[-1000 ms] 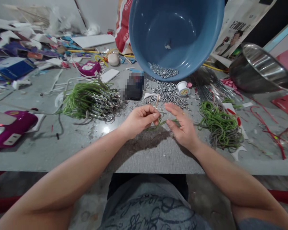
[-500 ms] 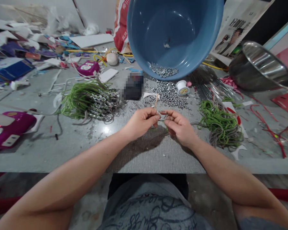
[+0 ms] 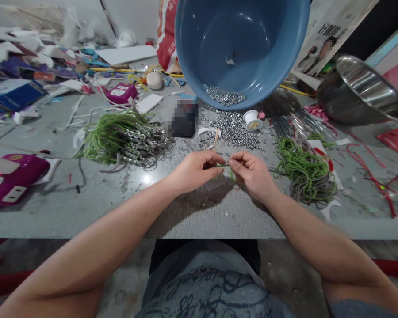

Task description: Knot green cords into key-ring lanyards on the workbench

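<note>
My left hand (image 3: 199, 171) and my right hand (image 3: 250, 173) meet above the table, fingertips a small gap apart. A thin grey-green cord (image 3: 226, 165) spans that gap. The right thumb and forefinger pinch its end closely. On the left, thumb and forefinger are bent toward each other at the cord, with a hollow behind the tips. A bit of green cord (image 3: 232, 175) hangs beneath the right fingertips. Whatever else the fingers cover is hidden. Behind the hands lie a thin wooden stick (image 3: 216, 139) and many small silvery metal pieces (image 3: 240, 132).
A blue basin (image 3: 239, 48) tilts over the metal pieces, near a white spool (image 3: 252, 120). Green and grey cord bundles lie left (image 3: 109, 134) and right (image 3: 307, 170). A dark phone-like object (image 3: 185, 118), a purple device (image 3: 16, 176) and a steel bowl (image 3: 358, 95) stand around.
The loop or ring seen between my fingertips has gone from sight, and a straight stretch of cord shows there. The left fingers have parted slightly; both hands stay in nearly the same place.
</note>
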`<state>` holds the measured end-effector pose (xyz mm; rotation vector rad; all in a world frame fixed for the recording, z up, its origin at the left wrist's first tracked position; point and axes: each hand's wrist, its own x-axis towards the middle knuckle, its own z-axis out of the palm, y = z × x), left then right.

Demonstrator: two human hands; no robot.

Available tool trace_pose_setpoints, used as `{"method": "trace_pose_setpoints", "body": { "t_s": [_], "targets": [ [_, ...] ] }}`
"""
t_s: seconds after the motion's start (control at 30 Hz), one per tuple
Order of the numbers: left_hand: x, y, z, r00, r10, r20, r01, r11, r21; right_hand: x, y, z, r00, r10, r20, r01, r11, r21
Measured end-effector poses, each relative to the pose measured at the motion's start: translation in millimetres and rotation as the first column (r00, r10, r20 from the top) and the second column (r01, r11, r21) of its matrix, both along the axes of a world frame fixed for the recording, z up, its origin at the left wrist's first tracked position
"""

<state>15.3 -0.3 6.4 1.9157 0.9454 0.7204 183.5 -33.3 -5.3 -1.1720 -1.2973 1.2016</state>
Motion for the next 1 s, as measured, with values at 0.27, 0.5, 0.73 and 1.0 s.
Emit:
{"method": "trace_pose_setpoints", "body": {
  "t_s": [0.27,0.5,0.73,1.0],
  "targets": [
    [0.6,-1.0,0.1,0.996,0.037,-0.085,-0.019,0.979,0.202,0.2,-0.1,0.6,0.998,-0.006,0.061,0.002,0.998,0.058],
    [2.2,-2.0,-0.8,0.998,0.058,-0.04,-0.048,0.975,0.218,0.4,-1.1,3.7,0.99,0.002,0.142,-0.016,0.995,0.097],
    [-2.6,1.7,0.5,0.96,0.131,0.246,-0.146,0.989,0.041,0.8,-1.2,0.2,0.995,0.097,0.031,-0.097,0.995,-0.001],
    [-20.8,21.2,21.9,0.58,0.435,0.689,-0.2,0.896,-0.397,5.1,2.3,-0.1,0.975,0.19,-0.116,-0.211,0.954,-0.214]
  ]
}}
